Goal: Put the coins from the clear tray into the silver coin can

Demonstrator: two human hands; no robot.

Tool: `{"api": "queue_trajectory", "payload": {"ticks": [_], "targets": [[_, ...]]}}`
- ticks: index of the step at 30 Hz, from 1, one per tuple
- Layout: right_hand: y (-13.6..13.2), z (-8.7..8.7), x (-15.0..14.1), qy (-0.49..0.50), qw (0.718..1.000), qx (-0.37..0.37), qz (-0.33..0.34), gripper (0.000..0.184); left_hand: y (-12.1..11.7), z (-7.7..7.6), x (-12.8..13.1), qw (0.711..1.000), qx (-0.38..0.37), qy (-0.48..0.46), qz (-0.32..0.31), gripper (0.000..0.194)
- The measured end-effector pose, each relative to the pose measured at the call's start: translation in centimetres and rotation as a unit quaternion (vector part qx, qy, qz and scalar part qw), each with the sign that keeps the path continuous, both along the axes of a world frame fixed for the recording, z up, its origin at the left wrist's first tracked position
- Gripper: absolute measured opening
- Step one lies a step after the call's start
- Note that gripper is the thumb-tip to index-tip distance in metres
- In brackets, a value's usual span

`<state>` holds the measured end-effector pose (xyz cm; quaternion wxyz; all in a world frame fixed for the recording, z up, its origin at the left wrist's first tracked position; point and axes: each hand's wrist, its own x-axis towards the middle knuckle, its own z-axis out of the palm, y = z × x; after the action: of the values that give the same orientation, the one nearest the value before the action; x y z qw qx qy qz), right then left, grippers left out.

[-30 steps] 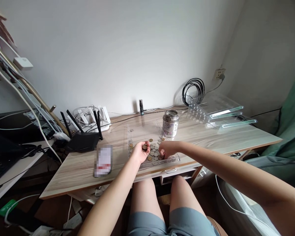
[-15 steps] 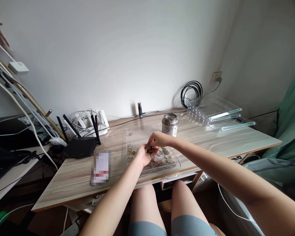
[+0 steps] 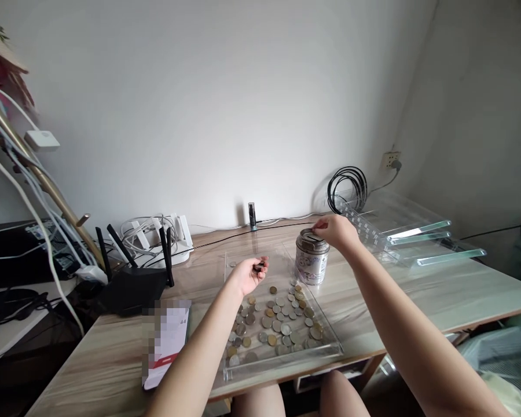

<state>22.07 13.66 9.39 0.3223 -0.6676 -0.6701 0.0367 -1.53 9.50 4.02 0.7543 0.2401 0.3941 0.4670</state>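
Item: tin (image 3: pixel 312 265), metal lid, patterned side. Stands upright on its base, long axis vertical, right of centre in the frame, just beside the far right edge of the clear tray.

Item: right hand (image 3: pixel 338 230). The nearer of the two to the tin; it comes in from the right of the frame, fingertips at the lid, so the tin lies directly below them and a little to the left. Fingers drawn narrow in a pinch; whether anything is between them cannot be told.

Item: left hand (image 3: pixel 248 277). At centre frame, above the tray, well apart from the tin, which lies to its right. Fingers curled around small dark pieces (image 3: pixel 258 267), apparently coins; count not legible.

Item: clear tray (image 3: pixel 282 362), shallow, lower centre. Contents: loose coins (image 3: pixel 285 329), silver and brassy, mostly spread over its near half.

Surroundings: wood-grain desk (image 3: pixel 451 289). Lower left, a phone-like slab (image 3: pixel 172 341), partly blurred out, beside the left forearm. Left, a black router (image 3: pixel 134 289) with raised antennas; behind it, a white device (image 3: pixel 180 231) draped in cable. Centre, by the wall, a small dark bottle (image 3: pixel 252 216), upright. Right, stacked clear trays (image 3: pixel 417 237), with a black cable coil (image 3: pixel 330 194) at their upper left.
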Motion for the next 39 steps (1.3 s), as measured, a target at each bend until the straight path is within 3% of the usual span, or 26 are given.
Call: {"api": "queue_trajectory", "payload": {"ticks": [5,9,11,15,19,24,28,31,35,37,39], "targets": [[1.0,-1.0,0.4,-0.054,0.998,-0.029,0.005,0.012,1.0,-0.6,-0.4,0.999,0.039,0.025,-0.008,0.017],[-0.2,-0.9,-2.6,-0.078,0.991,0.104,0.011,0.018,1.2,-1.5,-0.3,0.994,0.067,0.073,0.034,0.013],[-0.8,-1.3,-5.1,-0.065,0.986,0.129,0.078,0.021,1.3,-1.9,-0.3,0.991,0.081,0.089,0.061,0.011],[-1.3,-3.6,-9.5,-0.046,0.97,0.027,0.237,0.021,1.3,-2.6,-0.4,0.989,0.09,0.097,0.072,0.009],[-1.2,-5.6,-10.6,-0.01,0.961,-0.01,0.275,0.018,1.1,-3.1,-0.4,0.991,0.063,0.104,0.054,0.015],[-1.6,-6.2,-9.7,0.036,0.952,-0.017,0.305,0.017,0.6,-2.9,0.0,0.994,0.052,0.095,0.032,0.015],[-2.1,-6.0,-9.9,0.007,0.953,0.02,0.302,0.015,0.4,-2.6,0.3,0.995,0.046,0.08,0.042,0.017],[-2.6,-5.1,-9.3,-0.01,0.95,0.109,0.291,0.018,0.4,-2.4,0.3,0.995,0.046,0.077,0.055,0.018],[-1.8,-3.5,-5.3,0.008,0.963,0.242,0.121,0.019,0.3,-2.4,0.1,0.995,0.04,0.083,0.039,0.018],[-0.7,-3.2,-2.9,0.013,0.974,0.225,0.035,0.016,0.2,-2.4,0.0,0.996,0.043,0.079,0.003,0.014],[0.5,-3.3,-1.1,0.017,0.988,0.154,0.004,0.015,0.1,-2.4,0.0,0.996,0.047,0.076,-0.019,0.014]]}}
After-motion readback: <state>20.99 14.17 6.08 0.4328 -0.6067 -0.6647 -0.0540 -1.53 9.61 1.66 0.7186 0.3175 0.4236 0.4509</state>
